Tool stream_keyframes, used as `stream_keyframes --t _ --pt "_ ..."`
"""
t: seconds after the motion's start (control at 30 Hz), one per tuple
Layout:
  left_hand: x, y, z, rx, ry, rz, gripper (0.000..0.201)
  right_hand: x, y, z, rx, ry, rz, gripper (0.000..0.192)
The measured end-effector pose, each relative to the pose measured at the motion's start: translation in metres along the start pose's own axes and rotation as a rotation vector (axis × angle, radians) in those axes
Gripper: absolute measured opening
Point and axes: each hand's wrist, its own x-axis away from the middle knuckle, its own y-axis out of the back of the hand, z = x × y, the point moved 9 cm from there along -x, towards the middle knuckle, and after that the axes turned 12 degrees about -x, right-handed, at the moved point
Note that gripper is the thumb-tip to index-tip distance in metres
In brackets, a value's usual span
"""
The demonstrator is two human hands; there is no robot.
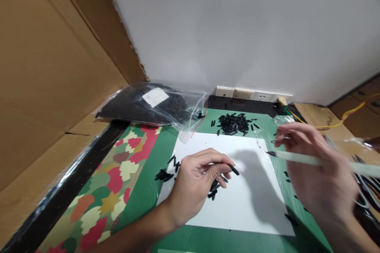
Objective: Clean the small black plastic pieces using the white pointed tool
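Over the white sheet [243, 209], my left hand [198, 185] pinches a small black tube-like piece [233, 169] between thumb and fingertips. More short black pieces [213, 191] lie on the sheet below it, partly hidden by the hand. My right hand [317, 170] is raised at the right, closed around a slim whitish pen-like tool [303, 158]. Its dark tip points left, toward the left hand but apart from it. A small cluster of black pieces [163, 174] sits at the sheet's left edge. The larger pile [234, 124] lies behind the sheet.
A clear zip bag [166, 104] full of black pieces rests at the back left, near a cardboard wall [59, 67]. Power sockets [243, 93] line the white wall. A yellow cable [347, 114] runs at the right, with scissor-like handles [368, 193] below it.
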Motion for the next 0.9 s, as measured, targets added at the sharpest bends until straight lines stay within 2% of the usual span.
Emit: stream_keyframes --t 0.1,0.2,0.33,0.4,0.47,0.6,0.73,0.9 --pt "-0.003 0.001 -0.004 -0.036 -0.065 -0.022 0.017 0.0 0.014 -0.014 0.038 -0.053 -0.073 0.053" --pt "-0.004 0.002 -0.006 -0.11 -0.095 -0.049 0.022 -0.001 0.025 -0.041 0.031 -0.123 -0.15 0.048" --pt "-0.003 0.003 -0.01 -0.271 -0.125 -0.076 0.024 0.008 0.032 -0.063 0.032 -0.158 -0.227 0.023" --pt "-0.003 0.002 -0.009 -0.357 -0.129 -0.084 0.023 0.013 0.03 -0.062 0.064 -0.14 -0.213 0.01" --pt "-0.002 0.003 -0.009 -0.427 -0.14 -0.099 0.021 0.016 0.025 -0.055 0.073 -0.111 -0.181 0.008" --pt "-0.001 0.006 -0.011 -0.533 -0.185 -0.143 0.02 0.021 0.012 -0.036 0.089 -0.027 -0.123 0.012" --pt "-0.003 0.008 -0.013 -0.582 -0.211 -0.183 0.02 0.027 -0.009 -0.024 0.108 0.069 -0.008 0.014" --pt "-0.004 0.007 -0.014 -0.594 -0.215 -0.185 0.021 0.03 -0.015 -0.029 0.123 0.028 -0.002 0.014"
